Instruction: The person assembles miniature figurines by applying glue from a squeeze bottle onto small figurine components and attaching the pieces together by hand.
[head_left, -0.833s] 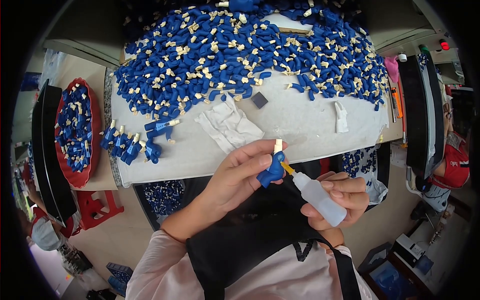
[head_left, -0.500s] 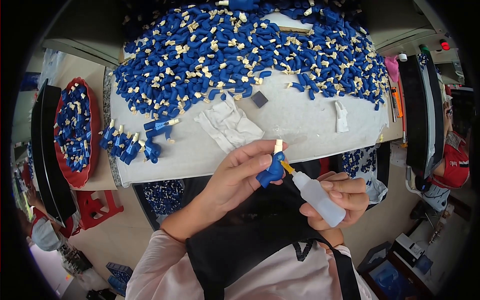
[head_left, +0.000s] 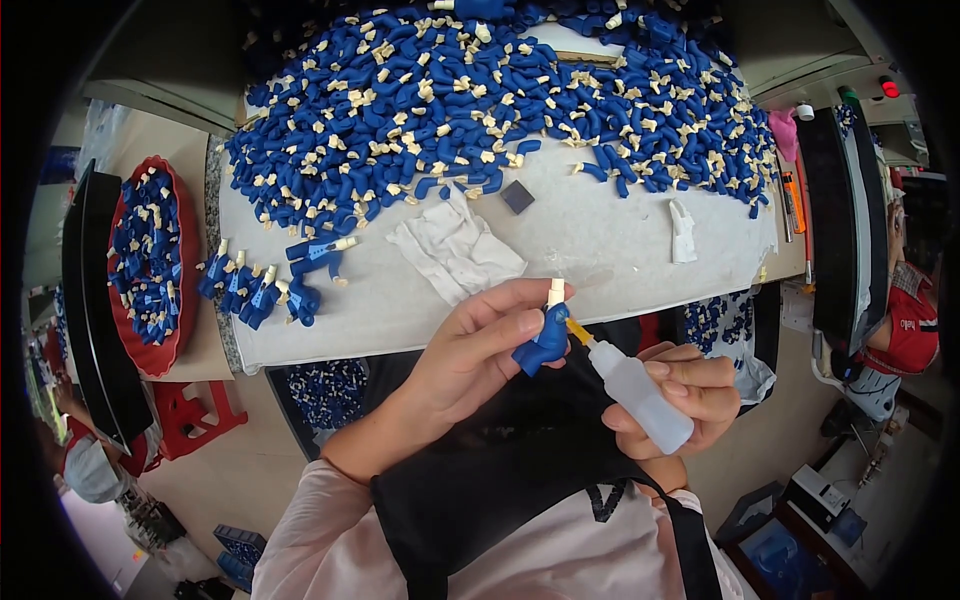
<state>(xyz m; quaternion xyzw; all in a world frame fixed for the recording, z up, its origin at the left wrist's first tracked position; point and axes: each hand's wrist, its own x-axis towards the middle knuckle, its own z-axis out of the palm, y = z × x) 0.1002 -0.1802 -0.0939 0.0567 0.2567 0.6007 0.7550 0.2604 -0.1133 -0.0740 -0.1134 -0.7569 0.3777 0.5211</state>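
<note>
Between the thumb and fingers of my left hand [head_left: 470,345] is a small blue figurine body [head_left: 543,345] with a cream neck piece pointing up. My right hand [head_left: 690,390] grips a translucent white glue bottle [head_left: 645,400], tilted so its yellow nozzle [head_left: 578,331] points at the upper side of the figurine body. The nozzle tip is at or very near the blue surface; contact is hard to tell. Several similar blue bodies with cream necks [head_left: 262,290] lie at the table's left front. Beyond my hands spreads a large heap of blue arm pieces with cream hands [head_left: 420,120].
A crumpled white cloth [head_left: 455,245] and a small dark block [head_left: 517,197] lie on the white-covered table [head_left: 620,270]. A white finger-shaped scrap [head_left: 682,232] is to the right. A red basin [head_left: 185,290] of blue figures stands left. Other people are at both sides.
The bottle and my right hand have shifted slightly to the right, and the nozzle tip has drawn back a little from the figurine body. My left hand stays nearly still.
</note>
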